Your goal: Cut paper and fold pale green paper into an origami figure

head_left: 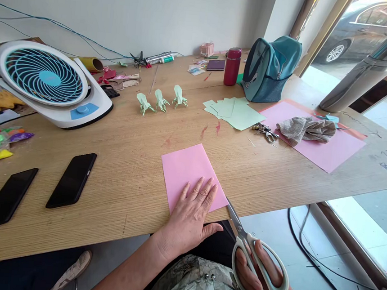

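Note:
My left hand lies flat on a pink sheet of paper near the table's front edge, its fingers stretched out and the thumb out to the right. In my right hand is a pair of scissors with white handles, the fingers through the loops. The blades point up and left, and their tip is close to the sheet's lower right corner. I cannot tell whether the blades touch the paper.
Two black phones lie at left, below a white desk fan. Folded green paper figures stand mid-table. Farther right are green paper sheets, keys, a red flask, a teal bag and a grey cloth on pink paper.

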A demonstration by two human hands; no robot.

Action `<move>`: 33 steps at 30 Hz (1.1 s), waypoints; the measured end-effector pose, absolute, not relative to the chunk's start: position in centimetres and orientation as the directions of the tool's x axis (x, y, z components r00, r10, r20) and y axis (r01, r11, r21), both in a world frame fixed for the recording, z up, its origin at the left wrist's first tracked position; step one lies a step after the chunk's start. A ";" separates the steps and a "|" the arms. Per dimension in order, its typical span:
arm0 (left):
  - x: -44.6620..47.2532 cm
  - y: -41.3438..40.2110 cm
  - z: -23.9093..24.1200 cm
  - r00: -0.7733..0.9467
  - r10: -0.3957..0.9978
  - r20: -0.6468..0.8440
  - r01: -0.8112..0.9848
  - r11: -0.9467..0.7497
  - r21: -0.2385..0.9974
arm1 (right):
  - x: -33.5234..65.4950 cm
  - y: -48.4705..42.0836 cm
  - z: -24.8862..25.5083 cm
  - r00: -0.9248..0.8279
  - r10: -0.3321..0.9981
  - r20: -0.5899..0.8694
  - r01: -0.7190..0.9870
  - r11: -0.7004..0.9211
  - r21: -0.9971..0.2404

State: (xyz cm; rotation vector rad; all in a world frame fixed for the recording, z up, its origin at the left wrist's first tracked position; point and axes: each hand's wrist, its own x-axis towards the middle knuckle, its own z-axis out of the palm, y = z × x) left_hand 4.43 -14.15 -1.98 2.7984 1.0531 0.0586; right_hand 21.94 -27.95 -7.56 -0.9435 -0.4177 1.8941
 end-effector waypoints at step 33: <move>3.8 -15.7 -1.7 0.752 0.655 -0.071 0.659 -0.745 0.100 | 21.0 -26.8 -7.9 -0.327 0.912 -0.246 -0.764 -0.408 -0.500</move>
